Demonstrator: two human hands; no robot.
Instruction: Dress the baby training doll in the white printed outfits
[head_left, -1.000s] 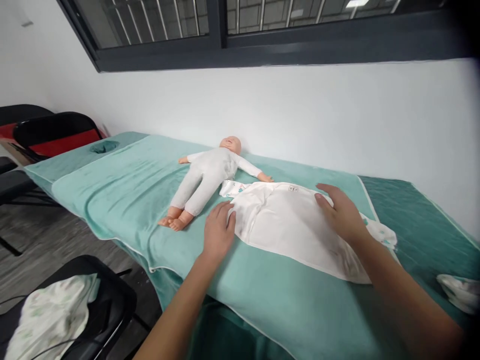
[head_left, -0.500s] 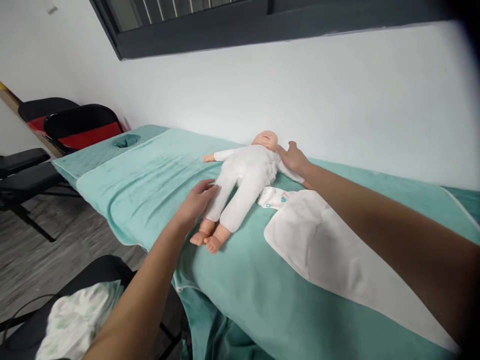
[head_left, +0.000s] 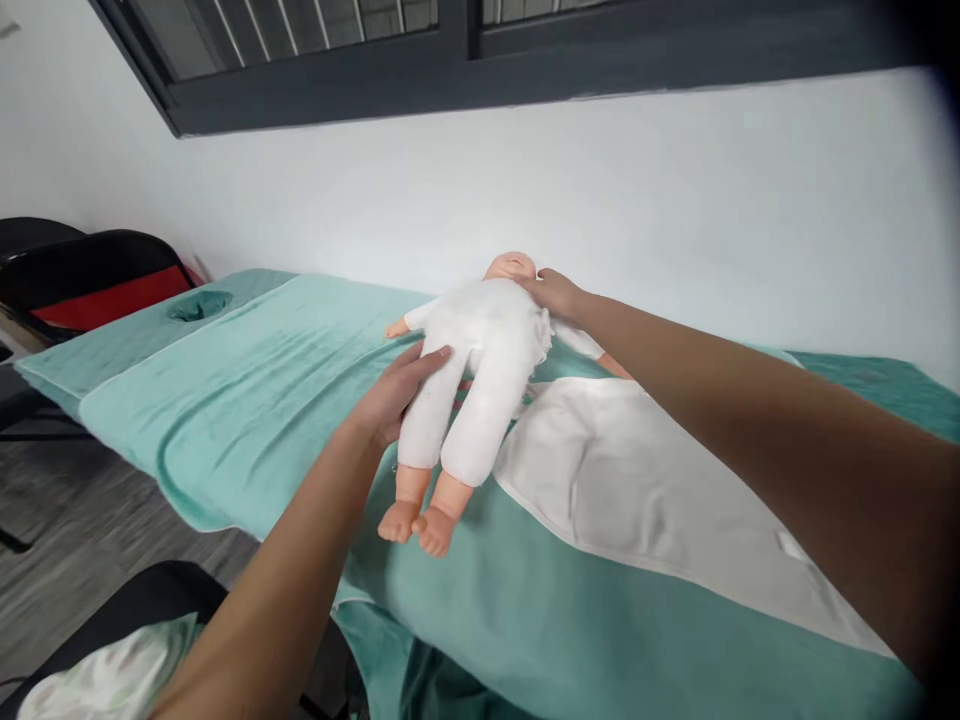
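Note:
A baby doll (head_left: 487, 340) with a white cloth body lies on its back, its lower legs and bare feet toward me and its head against the wall side. Beneath its thighs goes my left hand (head_left: 409, 385), thumb on top of one leg and fingertips showing between the legs. My right hand (head_left: 555, 292) grips the doll at the neck and shoulder; most of its fingers are hidden behind the doll. Beside the doll, under my right forearm, a white cloth (head_left: 600, 470) is spread out.
A green sheet (head_left: 247, 390) covers the long bed, which has a face hole (head_left: 199, 305) at the far left. Black and red chairs (head_left: 105, 290) stand beyond it. A patterned cloth (head_left: 105, 675) lies on a black seat at lower left. Behind are the wall and window.
My left hand has slid from beside the leg to under the thighs, and my right hand has closed in at the neck. The doll appears slightly raised; the view has shifted right.

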